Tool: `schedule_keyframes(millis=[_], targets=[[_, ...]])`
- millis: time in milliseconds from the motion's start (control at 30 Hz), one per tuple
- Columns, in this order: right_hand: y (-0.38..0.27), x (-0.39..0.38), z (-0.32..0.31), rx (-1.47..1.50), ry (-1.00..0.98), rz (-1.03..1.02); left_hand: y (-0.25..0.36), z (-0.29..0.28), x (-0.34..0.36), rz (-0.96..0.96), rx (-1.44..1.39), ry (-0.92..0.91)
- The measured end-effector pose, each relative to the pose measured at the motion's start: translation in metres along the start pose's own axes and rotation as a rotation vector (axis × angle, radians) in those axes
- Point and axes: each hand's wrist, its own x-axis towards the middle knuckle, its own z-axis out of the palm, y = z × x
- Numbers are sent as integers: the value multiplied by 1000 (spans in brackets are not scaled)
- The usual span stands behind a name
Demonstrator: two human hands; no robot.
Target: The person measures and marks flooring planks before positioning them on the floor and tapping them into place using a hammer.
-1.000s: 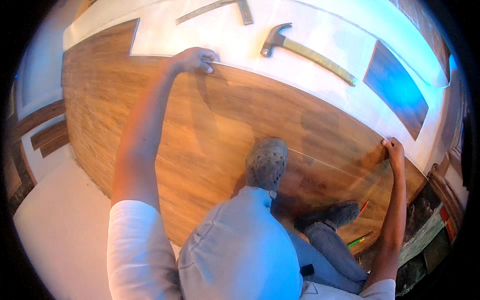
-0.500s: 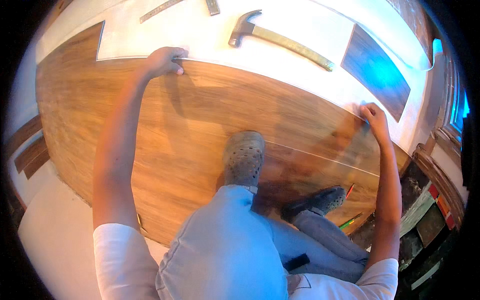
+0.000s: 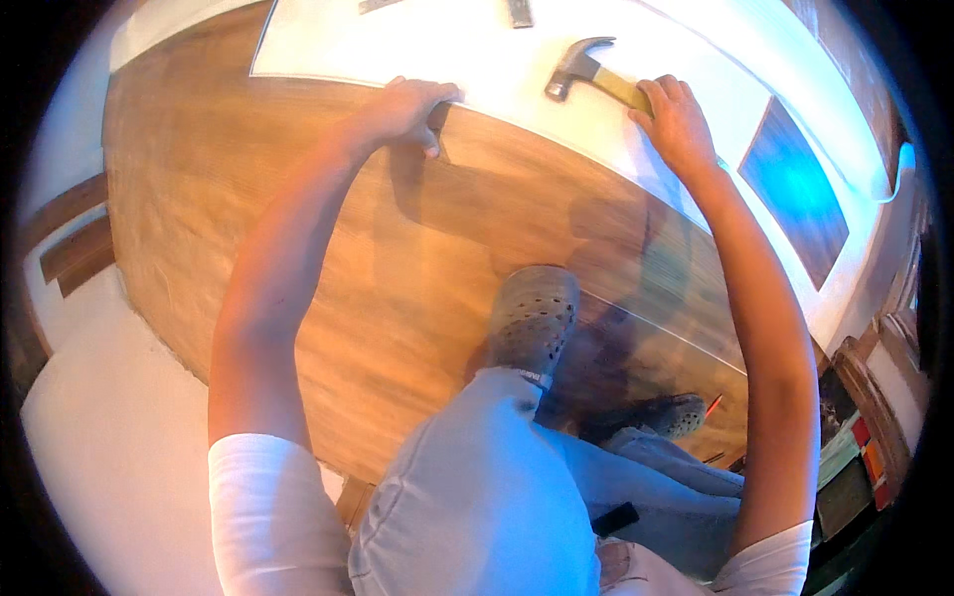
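Note:
My left hand (image 3: 409, 111) rests on the far edge of the wood-look floor planks (image 3: 298, 199), thumb apart from the fingers, with nothing visible in it. Farther right, my right hand (image 3: 678, 121) has its fingers closed round the handle of a claw hammer (image 3: 621, 87). The hammer's metal head points to the left and lies on the white underlay (image 3: 497, 70); the end of its handle is hidden by my hand. Beyond my right forearm, a loose dark plank piece (image 3: 795, 194) lies on the underlay, shining blue.
My clog (image 3: 537, 318) stands on the planks, the other (image 3: 671, 415) to its right beside a red pencil (image 3: 714, 405). A metal square (image 3: 519, 12) lies at the far edge. Plank offcuts (image 3: 78, 253) are at left, and stacked boards and clutter (image 3: 865, 437) at right.
My right hand has left the plank edge and moved up and left onto the hammer handle. My left hand stays at the plank edge. The whole view has shifted.

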Motion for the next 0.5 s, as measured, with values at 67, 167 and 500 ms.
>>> schedule_keyframes(millis=[67, 167, 500], targets=[[-2, 10, -6, 16, -84, -20, 1, 0, -1, -6, -17, 9], [-10, 22, -22, 121, -244, 50, 1, 3, -2, -44, -11, 33], [-34, 32, -42, 173, -421, -7, 10, -2, 4, -63, -19, -21]])
